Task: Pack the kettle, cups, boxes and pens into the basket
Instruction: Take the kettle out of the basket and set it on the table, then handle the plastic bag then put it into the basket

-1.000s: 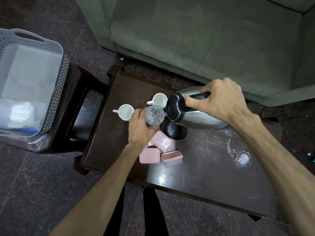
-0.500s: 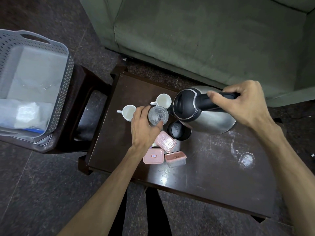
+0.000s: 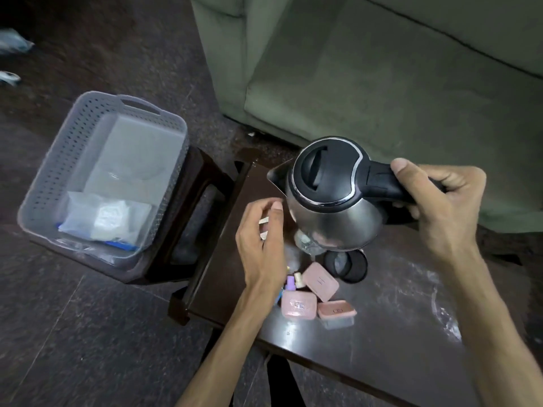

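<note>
A: Where's the kettle (image 3: 335, 198)?
B: In the air, right hand (image 3: 437, 201) wrapped tight round its black handle, above the base (image 3: 346, 264).
A: And the left hand (image 3: 260, 236)?
B: Fingers loosely curled beside the kettle's belly; whether they hold anything, can't tell. Three pink boxes (image 3: 317, 295) lie just below its wrist, the basket (image 3: 100, 177) well off to its left

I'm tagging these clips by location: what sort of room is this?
Probably a home living room: a green sofa stands behind a low dark wooden table on a dark stone floor, with an electric kettle and a plastic basket close by.
</note>
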The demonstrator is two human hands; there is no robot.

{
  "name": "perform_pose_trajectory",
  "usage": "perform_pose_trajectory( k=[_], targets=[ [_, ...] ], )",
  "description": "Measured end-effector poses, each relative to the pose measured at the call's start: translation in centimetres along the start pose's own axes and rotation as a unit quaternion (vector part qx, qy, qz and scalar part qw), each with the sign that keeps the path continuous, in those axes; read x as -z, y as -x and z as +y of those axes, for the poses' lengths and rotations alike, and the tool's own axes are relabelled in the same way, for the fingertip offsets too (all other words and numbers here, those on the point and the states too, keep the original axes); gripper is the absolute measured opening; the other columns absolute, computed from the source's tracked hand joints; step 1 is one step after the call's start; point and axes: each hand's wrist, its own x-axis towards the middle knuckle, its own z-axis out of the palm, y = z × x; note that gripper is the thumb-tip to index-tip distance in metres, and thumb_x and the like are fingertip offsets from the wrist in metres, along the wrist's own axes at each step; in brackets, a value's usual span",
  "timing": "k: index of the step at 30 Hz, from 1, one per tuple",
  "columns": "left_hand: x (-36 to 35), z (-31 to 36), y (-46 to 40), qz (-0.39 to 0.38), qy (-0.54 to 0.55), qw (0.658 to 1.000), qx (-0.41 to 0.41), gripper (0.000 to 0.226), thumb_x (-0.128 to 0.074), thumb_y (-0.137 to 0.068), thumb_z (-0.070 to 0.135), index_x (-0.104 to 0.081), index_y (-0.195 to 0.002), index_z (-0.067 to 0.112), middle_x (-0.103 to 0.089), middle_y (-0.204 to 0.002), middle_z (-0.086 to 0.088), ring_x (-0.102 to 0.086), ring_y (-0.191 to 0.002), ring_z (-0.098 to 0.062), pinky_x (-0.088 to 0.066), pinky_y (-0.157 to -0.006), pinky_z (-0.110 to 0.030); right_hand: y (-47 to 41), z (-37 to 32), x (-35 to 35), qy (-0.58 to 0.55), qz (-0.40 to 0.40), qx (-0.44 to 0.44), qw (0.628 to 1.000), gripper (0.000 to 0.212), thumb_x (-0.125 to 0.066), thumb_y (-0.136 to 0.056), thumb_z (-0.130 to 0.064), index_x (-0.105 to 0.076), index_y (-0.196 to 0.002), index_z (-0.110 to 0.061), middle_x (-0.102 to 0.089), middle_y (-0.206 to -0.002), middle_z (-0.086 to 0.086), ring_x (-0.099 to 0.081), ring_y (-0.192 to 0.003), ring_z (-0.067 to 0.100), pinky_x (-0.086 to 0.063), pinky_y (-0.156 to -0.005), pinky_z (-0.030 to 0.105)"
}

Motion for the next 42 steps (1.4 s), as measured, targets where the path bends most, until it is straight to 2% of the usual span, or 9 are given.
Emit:
perform_pose_trajectory(
  k=[4,8,12,17,20,23,34,38,42],
  targets=[
    [4.0,3.6,-4.1,0.084,0.052,0.995,0.011,0.042,-0.052,-0.094,0.043,-0.071,-0.109,0.009,-0.073,-0.104,-0.008,-0.067,-0.092,-0.024,-0.057,-0.083,-0.046,-1.5,-3.0,-6.7,-0.072,0.009,0.0,0.997,0.073,-0.068,-0.092,-0.037,-0.036,-0.049,0.013,-0.024,-0.051,0.03,-0.02,-0.049,0.041,-0.015,-0.046,0.04],
    [9.7,5.9,-9.1,0.161,0.055,0.985,0.003,0.036,-0.052,-0.097,0.036,-0.07,-0.109,0.007,-0.072,-0.102,-0.009,-0.064,-0.087,-0.012,-0.054,-0.08,-0.04,-3.4,-6.3,-14.4,-0.161,0.005,0.008,0.987,0.069,-0.068,-0.09,-0.033,-0.03,-0.049,0.007,-0.021,-0.051,0.029,-0.019,-0.047,0.035,-0.023,-0.043,0.02],
    [15.1,6.7,-14.0,0.208,0.021,0.978,-0.005,0.032,-0.049,-0.099,0.031,-0.069,-0.109,0.008,-0.072,-0.109,-0.008,-0.065,-0.097,-0.017,-0.055,-0.089,-0.048,-5.0,-8.4,-22.3,-0.216,-0.023,0.009,0.976,0.068,-0.068,-0.089,-0.033,-0.038,-0.049,0.012,-0.026,-0.045,0.031,-0.03,-0.043,0.018,-0.028,-0.042,0.017],
    [21.2,5.4,-20.1,0.24,0.002,0.971,0.007,0.028,-0.048,-0.1,0.035,-0.07,-0.105,0.017,-0.071,-0.111,-0.006,-0.066,-0.105,-0.026,-0.055,-0.094,-0.048,-6.4,-9.4,-32.2,-0.241,-0.049,-0.003,0.969,0.056,-0.07,-0.087,-0.036,-0.039,-0.042,-0.023,-0.028,-0.043,0.005,-0.031,-0.044,0.013,-0.023,-0.045,0.029],
    [23.5,3.8,-23.1,0.25,-0.015,0.968,0.015,0.024,-0.047,-0.101,0.032,-0.069,-0.103,0.021,-0.07,-0.111,-0.009,-0.065,-0.103,-0.027,-0.054,-0.094,-0.047,-6.9,-8.4,-36.8,-0.239,-0.054,-0.009,0.969,0.057,-0.07,-0.088,-0.037,-0.036,-0.042,-0.026,-0.032,-0.042,-0.001,-0.032,-0.041,0.013,-0.025,-0.045,0.026],
    [24.9,1.9,-25.3,0.245,-0.05,0.968,0.024,0.027,-0.045,-0.103,0.03,-0.07,-0.108,0.02,-0.068,-0.115,0.001,-0.062,-0.104,-0.012,-0.051,-0.095,-0.036,-7.4,-6.8,-40.4,-0.229,-0.06,-0.025,0.971,0.062,-0.07,-0.089,-0.037,-0.038,-0.037,-0.023,-0.034,-0.039,-0.009,-0.032,-0.043,0.014,-0.024,-0.045,0.039],
    [26.1,-3.3,-27.7,0.217,-0.099,0.971,0.012,0.033,-0.041,-0.103,0.031,-0.069,-0.117,0.02,-0.061,-0.116,0.01,-0.056,-0.101,0.005,-0.047,-0.094,-0.026,-7.4,-1.6,-44.5,-0.197,-0.057,-0.017,0.979,0.061,-0.068,-0.094,-0.033,-0.037,-0.045,-0.016,-0.033,-0.042,-0.009,-0.032,-0.043,0.015,-0.028,-0.043,0.04],
    [26.1,-3.5,-26.8,0.208,-0.099,0.973,0.012,0.031,-0.041,-0.106,0.03,-0.067,-0.121,0.022,-0.06,-0.118,0.011,-0.061,-0.114,-0.014,-0.052,-0.102,-0.047,-7.4,-1.7,-43.9,-0.189,-0.082,-0.021,0.978,0.059,-0.066,-0.096,-0.036,-0.042,-0.047,-0.015,-0.034,-0.043,0.0,-0.035,-0.044,0.021,-0.033,-0.047,0.041],
    [25.7,-4.0,-24.5,0.215,-0.098,0.971,0.041,0.029,-0.046,-0.104,0.033,-0.065,-0.125,0.024,-0.063,-0.126,0.01,-0.06,-0.113,0.001,-0.051,-0.095,-0.023,-6.8,-1.4,-42.6,-0.2,-0.042,-0.065,0.977,0.048,-0.058,-0.1,-0.029,-0.05,-0.06,-0.005,-0.041,-0.06,0.001,-0.04,-0.061,0.016,-0.034,-0.06,0.035]
  ],
)
